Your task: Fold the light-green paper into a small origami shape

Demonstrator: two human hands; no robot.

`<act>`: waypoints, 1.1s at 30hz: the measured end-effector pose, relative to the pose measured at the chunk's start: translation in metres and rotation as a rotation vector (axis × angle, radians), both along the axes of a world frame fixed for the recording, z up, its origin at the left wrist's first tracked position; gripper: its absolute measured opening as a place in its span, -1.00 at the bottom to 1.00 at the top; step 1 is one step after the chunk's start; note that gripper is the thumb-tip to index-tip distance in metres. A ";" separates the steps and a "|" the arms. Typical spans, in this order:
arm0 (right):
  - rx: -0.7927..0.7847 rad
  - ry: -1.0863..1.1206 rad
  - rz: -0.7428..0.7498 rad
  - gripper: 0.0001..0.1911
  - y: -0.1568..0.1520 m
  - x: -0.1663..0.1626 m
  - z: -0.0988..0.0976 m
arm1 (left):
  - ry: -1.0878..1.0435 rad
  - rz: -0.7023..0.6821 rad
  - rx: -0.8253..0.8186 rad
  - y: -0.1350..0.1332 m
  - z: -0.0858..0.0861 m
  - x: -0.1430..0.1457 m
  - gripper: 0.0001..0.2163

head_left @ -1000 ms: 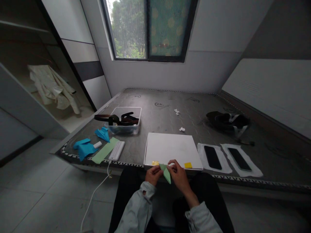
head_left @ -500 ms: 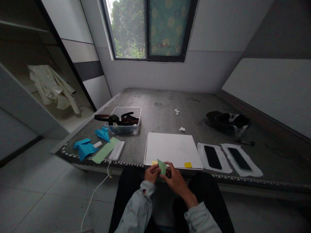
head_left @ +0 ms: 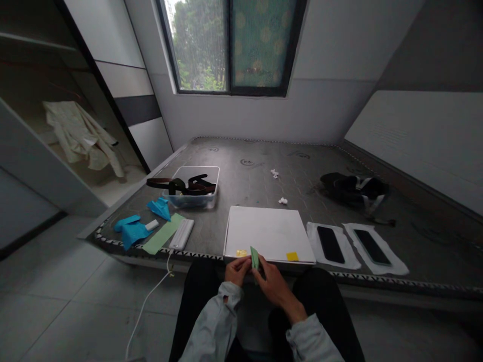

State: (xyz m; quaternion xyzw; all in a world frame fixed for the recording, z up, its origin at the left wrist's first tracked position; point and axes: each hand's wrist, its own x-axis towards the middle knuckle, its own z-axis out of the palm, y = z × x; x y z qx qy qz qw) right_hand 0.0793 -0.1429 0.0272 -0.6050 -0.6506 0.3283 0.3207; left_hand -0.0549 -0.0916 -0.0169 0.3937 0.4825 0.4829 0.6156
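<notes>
A small folded piece of green paper (head_left: 254,257) is pinched between my two hands, just over the front edge of a white box (head_left: 266,229). My left hand (head_left: 237,271) closes on its left side. On the right side, my right hand (head_left: 272,282) grips it between thumb and fingers. The paper stands nearly edge-on, so its folds are hard to make out. On the box near its front edge are a yellow square (head_left: 292,257) and a yellowish patch (head_left: 241,253).
Left are a green strip (head_left: 164,235), a white corded power strip (head_left: 182,234), crumpled blue paper (head_left: 134,234) and a clear bin (head_left: 194,202) with dark straps (head_left: 198,187). Right lie two phones (head_left: 330,245) on white wrappers and a black strapped item (head_left: 352,190). White scraps (head_left: 283,200) lie behind the box.
The green paper has turned from showing a broad pointed face to a narrow, nearly edge-on shape, and shifted slightly right. Both hands keep holding it; the fingers have moved a little.
</notes>
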 end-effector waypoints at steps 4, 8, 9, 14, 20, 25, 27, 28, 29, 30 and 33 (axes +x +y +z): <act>-0.023 -0.047 -0.049 -0.54 0.001 -0.004 0.001 | 0.104 -0.042 0.090 -0.003 0.001 -0.002 -0.61; -0.030 -0.031 -0.031 -0.52 0.001 -0.004 0.005 | 0.056 0.008 0.050 -0.001 -0.002 -0.002 -0.61; -0.037 -0.022 -0.027 -0.52 0.001 -0.004 0.006 | 0.037 0.003 0.029 -0.001 -0.002 -0.002 -0.61; -0.015 0.010 0.003 -0.53 0.001 -0.002 0.009 | -0.034 -0.032 -0.050 -0.001 -0.003 0.000 -0.52; -0.012 0.003 -0.016 -0.53 0.000 -0.002 0.010 | -0.096 -0.035 -0.067 -0.002 -0.005 0.001 -0.53; -0.013 -0.070 -0.009 -0.56 0.000 -0.003 0.008 | -0.015 -0.041 -0.002 -0.001 -0.008 -0.002 -0.63; -0.025 -0.137 -0.014 -0.57 0.000 -0.004 0.005 | 0.038 -0.029 0.042 -0.001 -0.010 -0.003 -0.68; -0.029 -0.169 -0.016 -0.58 0.000 -0.004 0.004 | 0.063 -0.019 0.055 -0.001 -0.011 -0.003 -0.70; -0.029 -0.194 -0.016 -0.58 0.000 -0.005 0.003 | 0.084 -0.007 0.063 -0.001 -0.012 -0.004 -0.70; -0.025 -0.211 -0.015 -0.59 0.000 -0.005 0.001 | 0.100 0.003 0.066 -0.001 -0.013 -0.004 -0.70; 0.007 -0.232 -0.017 -0.61 -0.001 -0.006 -0.002 | 0.117 -0.006 0.082 -0.002 -0.014 -0.004 -0.72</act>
